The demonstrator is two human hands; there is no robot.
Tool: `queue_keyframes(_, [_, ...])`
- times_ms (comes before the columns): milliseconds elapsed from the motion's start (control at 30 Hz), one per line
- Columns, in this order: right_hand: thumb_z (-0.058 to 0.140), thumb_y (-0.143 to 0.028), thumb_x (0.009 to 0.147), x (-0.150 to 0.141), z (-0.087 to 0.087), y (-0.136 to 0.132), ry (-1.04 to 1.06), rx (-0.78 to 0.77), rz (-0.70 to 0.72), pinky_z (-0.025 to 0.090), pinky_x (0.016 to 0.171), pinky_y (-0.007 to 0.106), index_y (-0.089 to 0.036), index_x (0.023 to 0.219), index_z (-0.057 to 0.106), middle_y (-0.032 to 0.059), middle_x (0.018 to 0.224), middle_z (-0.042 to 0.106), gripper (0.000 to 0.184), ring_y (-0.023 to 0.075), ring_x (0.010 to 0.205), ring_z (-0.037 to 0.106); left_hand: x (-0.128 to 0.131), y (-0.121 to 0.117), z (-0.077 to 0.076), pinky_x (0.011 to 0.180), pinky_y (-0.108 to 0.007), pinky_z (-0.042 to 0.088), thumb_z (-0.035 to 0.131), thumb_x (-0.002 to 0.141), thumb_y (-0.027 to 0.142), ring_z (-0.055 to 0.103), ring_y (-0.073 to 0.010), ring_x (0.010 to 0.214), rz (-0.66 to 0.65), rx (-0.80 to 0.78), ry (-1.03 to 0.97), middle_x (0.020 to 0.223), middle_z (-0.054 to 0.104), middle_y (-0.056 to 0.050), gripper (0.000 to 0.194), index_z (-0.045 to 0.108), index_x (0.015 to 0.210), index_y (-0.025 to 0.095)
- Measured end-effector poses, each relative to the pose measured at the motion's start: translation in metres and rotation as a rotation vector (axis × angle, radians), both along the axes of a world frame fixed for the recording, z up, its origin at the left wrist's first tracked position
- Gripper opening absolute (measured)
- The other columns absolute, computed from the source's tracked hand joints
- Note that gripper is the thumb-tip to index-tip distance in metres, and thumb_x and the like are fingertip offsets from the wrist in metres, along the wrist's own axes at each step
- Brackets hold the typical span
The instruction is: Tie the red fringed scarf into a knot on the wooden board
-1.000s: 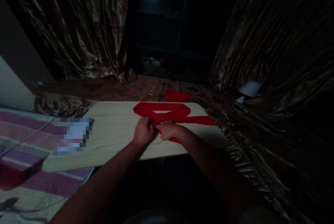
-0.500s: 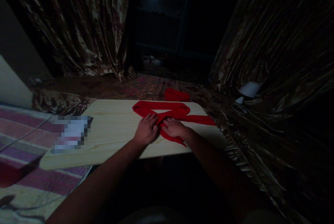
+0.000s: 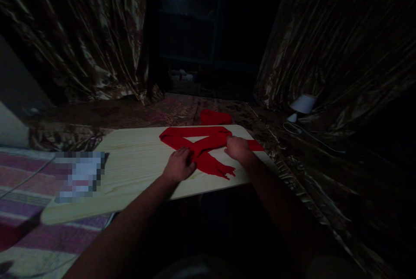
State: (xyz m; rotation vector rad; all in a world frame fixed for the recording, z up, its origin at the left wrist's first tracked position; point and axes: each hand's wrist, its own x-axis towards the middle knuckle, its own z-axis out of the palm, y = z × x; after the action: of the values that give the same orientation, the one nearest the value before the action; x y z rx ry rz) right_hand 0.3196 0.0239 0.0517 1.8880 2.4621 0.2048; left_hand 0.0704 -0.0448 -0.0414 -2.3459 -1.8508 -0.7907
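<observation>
A long red scarf (image 3: 211, 141) with a ragged, fringed end lies in a crossed loop on a pale wooden table top (image 3: 139, 153). Its fringed end points toward me, and another length runs off the right edge. My left hand (image 3: 178, 165) rests on the left side of the crossing, fingers laid out over the cloth. At the right bend of the loop, my right hand (image 3: 238, 148) is closed on the scarf, its fingertips partly hidden. Beyond the far table edge sits a bunched red cloth (image 3: 216, 117); whether it joins the scarf I cannot tell.
A pixelated flat item (image 3: 81, 177) lies at the table's left end. Left of the table is a striped bedspread (image 3: 19, 170) with a cable. A small white lamp (image 3: 303, 103) stands at the right. Dark patterned curtains (image 3: 120, 32) flank the window. The room is dim.
My right hand has moved right from the crossing to the loop's right bend and closed on the scarf, uncovering the fringed end. My left hand stays by the crossing. The view has shifted slightly.
</observation>
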Motion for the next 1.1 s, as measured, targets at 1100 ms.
queue_keyframes(1100, [0.048,-0.016,0.092,0.017,-0.042,0.135,0.132,-0.033,-0.077,0.048,0.087,0.031,-0.013,0.135,0.055,0.0197,0.115,0.069,0.043,0.0261,0.105,0.067,-0.08,0.108,0.07,0.083,-0.036,0.051,0.045,0.095,0.028,0.06,-0.0298,0.11,0.184,-0.293,0.412,0.119,0.062,-0.018,0.035,0.065,0.122,0.018])
